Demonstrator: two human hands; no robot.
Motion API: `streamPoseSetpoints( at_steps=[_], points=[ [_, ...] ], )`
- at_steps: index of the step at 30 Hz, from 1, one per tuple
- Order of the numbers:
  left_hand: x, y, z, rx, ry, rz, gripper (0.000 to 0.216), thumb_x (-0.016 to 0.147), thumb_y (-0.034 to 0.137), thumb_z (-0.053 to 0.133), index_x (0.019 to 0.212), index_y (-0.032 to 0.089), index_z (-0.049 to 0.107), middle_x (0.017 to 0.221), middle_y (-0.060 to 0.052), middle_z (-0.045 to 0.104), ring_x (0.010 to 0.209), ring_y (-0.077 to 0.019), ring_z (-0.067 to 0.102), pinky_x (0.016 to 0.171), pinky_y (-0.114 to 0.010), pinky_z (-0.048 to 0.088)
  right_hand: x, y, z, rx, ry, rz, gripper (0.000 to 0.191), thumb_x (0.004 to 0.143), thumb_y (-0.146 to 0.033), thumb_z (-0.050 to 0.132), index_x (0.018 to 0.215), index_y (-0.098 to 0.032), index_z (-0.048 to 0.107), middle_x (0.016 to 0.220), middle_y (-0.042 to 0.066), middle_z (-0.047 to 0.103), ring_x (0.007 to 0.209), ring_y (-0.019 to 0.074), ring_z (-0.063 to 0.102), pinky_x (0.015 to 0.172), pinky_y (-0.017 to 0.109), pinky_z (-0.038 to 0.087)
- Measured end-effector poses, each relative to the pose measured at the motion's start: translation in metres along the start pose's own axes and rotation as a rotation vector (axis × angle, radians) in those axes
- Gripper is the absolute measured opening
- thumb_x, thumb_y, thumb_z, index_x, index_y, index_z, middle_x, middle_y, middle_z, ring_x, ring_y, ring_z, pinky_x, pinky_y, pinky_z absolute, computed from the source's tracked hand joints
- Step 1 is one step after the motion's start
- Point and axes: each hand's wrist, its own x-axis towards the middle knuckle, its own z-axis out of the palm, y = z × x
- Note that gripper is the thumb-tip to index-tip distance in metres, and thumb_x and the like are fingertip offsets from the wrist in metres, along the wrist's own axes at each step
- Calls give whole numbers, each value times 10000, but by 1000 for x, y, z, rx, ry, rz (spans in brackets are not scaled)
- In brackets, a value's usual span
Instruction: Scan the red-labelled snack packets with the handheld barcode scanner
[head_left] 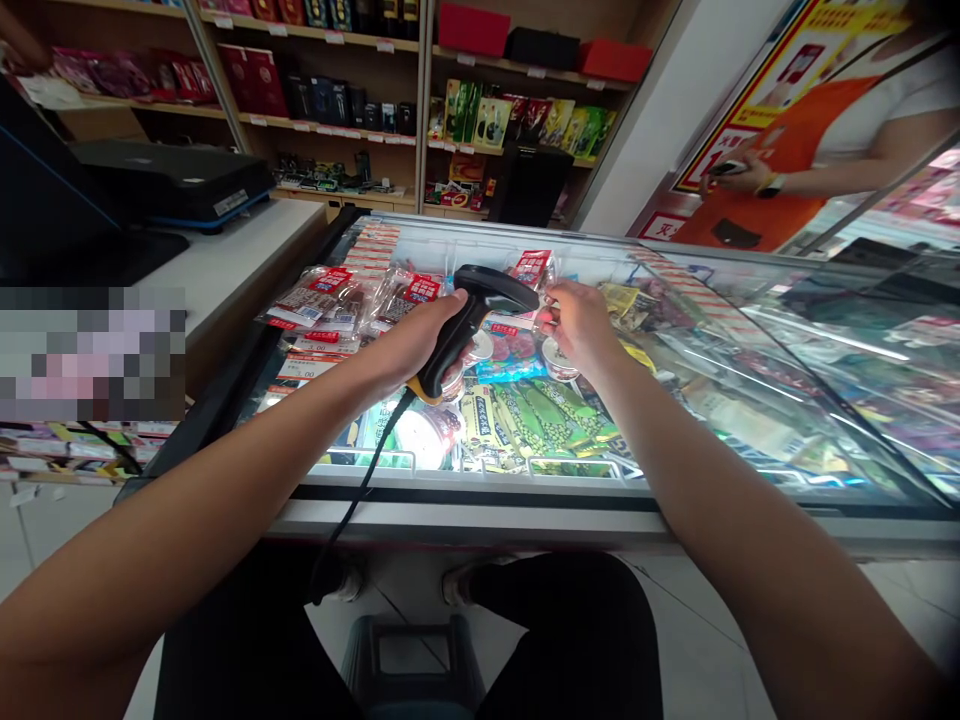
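My left hand is wrapped round the handle of a black barcode scanner with yellow trim. Its head points right, toward my right hand. The curled fingers of that hand pinch the edge of a clear snack packet with a red label, partly hidden behind the scanner. Two similar packets, a left one and a middle one, lie on the glass lid left of the scanner. From the handle a black cable runs down over the freezer's front edge.
Under the glass of the chest freezer lie green ice-pop packs and round tubs. A counter with a black device stands left. Stocked shelves line the back. A person in an orange apron stands right. Below is a stool.
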Motion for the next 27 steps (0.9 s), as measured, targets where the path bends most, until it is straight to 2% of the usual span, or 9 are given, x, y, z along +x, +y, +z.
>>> streamPoseSetpoints(
  at_steps=[9,14,18,24,27],
  points=[
    [5,-7,-8,14,-7,16,440,904,626,543,866,188,562,644,-24,595,437,-112,515,407,-244,394,3,0,-2,-21,19,30,95,818,-209,596,748,-225,534,663,-30,427,524,94,431,466,217,359],
    [6,-8,-8,11,2,14,442,893,633,544,875,192,565,632,-23,591,427,-116,506,403,-253,385,3,2,-3,-31,-9,22,190,857,-308,638,748,-233,502,648,-45,413,505,90,424,488,217,395],
    [3,-3,-5,11,24,17,410,906,605,537,853,198,538,617,-14,580,423,-113,494,409,-251,365,10,7,-11,-233,48,-19,167,871,-341,602,758,-241,530,630,-28,453,528,123,481,525,251,439],
    [8,8,-8,-1,213,135,368,945,548,502,800,210,512,539,14,520,397,-103,443,423,-252,325,33,16,-52,-615,194,-135,79,788,-188,622,814,-164,692,684,55,586,692,244,586,736,405,488],
    [16,8,-23,106,333,233,279,923,437,569,777,205,522,563,11,533,432,-97,461,460,-245,341,42,18,-64,-743,269,-145,262,749,-137,643,999,-103,714,840,120,663,835,293,640,866,444,496]
  ],
)
